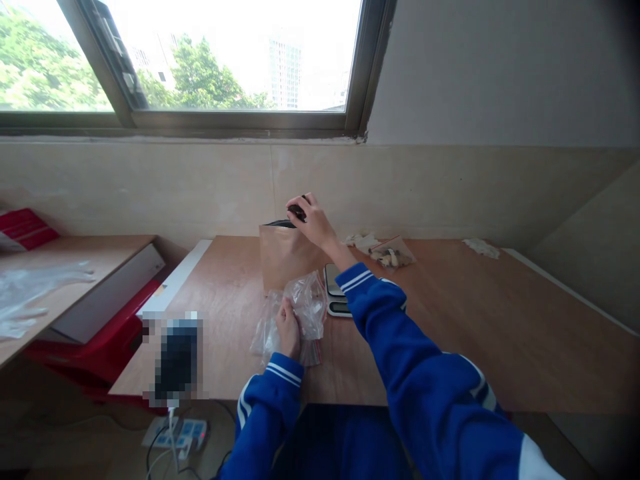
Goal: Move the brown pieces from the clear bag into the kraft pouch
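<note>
Nearest, the left hand (289,330) rests on the bench (500,333), its fingers closed on a clear plastic bag (305,307) that stands crumpled with its mouth upward. Just right of it, partly hidden by the blue sleeve (380,313), lies a small scale (334,293). Behind the clear bag stands a brown paper pouch (283,260), open at the top. The right hand (313,220) is over the pouch's mouth, fingers pinched on a small dark piece (297,212); what it is I cannot tell. Farther right lies another small bag with pale pieces (390,255). The pouch stands free, so a nudge from the wrist could tip it. The pinched piece could slip, and the limp clear bag's mouth could sag shut under a one-handed hold.
</note>
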Motion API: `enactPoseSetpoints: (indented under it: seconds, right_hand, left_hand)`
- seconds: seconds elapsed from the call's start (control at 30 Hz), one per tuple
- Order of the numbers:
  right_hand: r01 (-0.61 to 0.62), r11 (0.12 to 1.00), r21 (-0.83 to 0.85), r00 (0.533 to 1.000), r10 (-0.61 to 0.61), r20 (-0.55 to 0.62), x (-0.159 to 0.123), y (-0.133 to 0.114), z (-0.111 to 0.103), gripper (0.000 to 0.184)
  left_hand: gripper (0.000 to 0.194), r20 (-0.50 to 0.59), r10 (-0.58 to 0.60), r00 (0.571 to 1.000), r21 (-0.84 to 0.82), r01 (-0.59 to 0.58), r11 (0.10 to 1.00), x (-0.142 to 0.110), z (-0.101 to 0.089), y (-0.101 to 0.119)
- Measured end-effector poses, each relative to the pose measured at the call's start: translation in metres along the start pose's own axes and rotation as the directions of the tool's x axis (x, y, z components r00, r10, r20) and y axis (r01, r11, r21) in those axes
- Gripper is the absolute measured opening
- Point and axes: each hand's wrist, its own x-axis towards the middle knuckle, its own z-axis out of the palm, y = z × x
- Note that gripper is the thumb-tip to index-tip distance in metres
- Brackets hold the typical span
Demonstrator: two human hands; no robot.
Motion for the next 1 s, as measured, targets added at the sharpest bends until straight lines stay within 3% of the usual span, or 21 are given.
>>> enactPoseSetpoints:
  seconds: [0.13, 0.4, 0.57, 0.63, 0.7, 0.77, 0.83, 0.87, 0.93, 1.0]
  right_hand:
    - [0.0, 0.994, -0.114, 0.996, 0.01, 0.089, -0.001, 0.008, 0.02, 0.02]
    - [0.134, 0.943, -0.304, 0.969, -0.061, 0.238, -0.014, 0.005, 0.025, 0.037]
    - [0.124, 0.949, -0.291, 0.989, -0.095, 0.111, -0.029, -0.008, 0.011, 0.033]
    - [0.059, 0.97, -0.237, 0.998, -0.06, 0.002, -0.049, -0.016, 0.001, 0.034]
    - [-0.072, 0.988, -0.139, 0.988, 0.051, -0.147, -0.083, -0.023, -0.004, 0.032]
    - [-0.234, 0.972, -0.019, 0.939, 0.221, -0.264, -0.126, -0.028, 0.0, 0.029]
    - [-0.407, 0.909, 0.093, 0.863, 0.416, -0.288, -0.171, -0.027, 0.012, 0.045]
    - [-0.5, 0.847, 0.182, 0.797, 0.532, -0.285, -0.191, -0.025, 0.018, 0.055]
    - [-0.61, 0.669, 0.424, 0.647, 0.73, -0.221, -0.221, -0.02, 0.027, 0.054]
    - [-0.597, 0.512, 0.618, 0.533, 0.828, -0.17, -0.234, -0.015, 0.025, 0.051]
  left_hand:
    - [0.036, 0.016, 0.001, 1.0, 0.021, -0.002, 1.0, 0.0, 0.001, 0.0]
    - [0.04, 0.025, -0.024, 0.999, 0.082, 0.022, 0.996, -0.004, 0.005, 0.005]
    - [0.041, 0.079, -0.009, 0.997, 0.159, -0.004, 0.987, -0.005, 0.005, 0.006]
    - [0.043, 0.11, 0.0, 0.994, 0.179, -0.019, 0.984, -0.006, 0.005, 0.008]
    - [0.043, 0.138, 0.032, 0.99, 0.202, -0.059, 0.978, -0.008, 0.005, 0.01]
    - [0.043, 0.174, 0.086, 0.981, 0.252, -0.129, 0.959, -0.011, 0.006, 0.014]
    - [0.04, 0.222, 0.148, 0.964, 0.29, -0.21, 0.934, -0.014, 0.007, 0.019]
    - [0.038, 0.248, 0.177, 0.953, 0.293, -0.247, 0.924, -0.016, 0.008, 0.022]
    - [0.035, 0.317, 0.212, 0.924, 0.276, -0.304, 0.912, -0.019, 0.011, 0.031]
    - [0.035, 0.418, 0.195, 0.887, 0.271, -0.327, 0.905, -0.021, 0.013, 0.043]
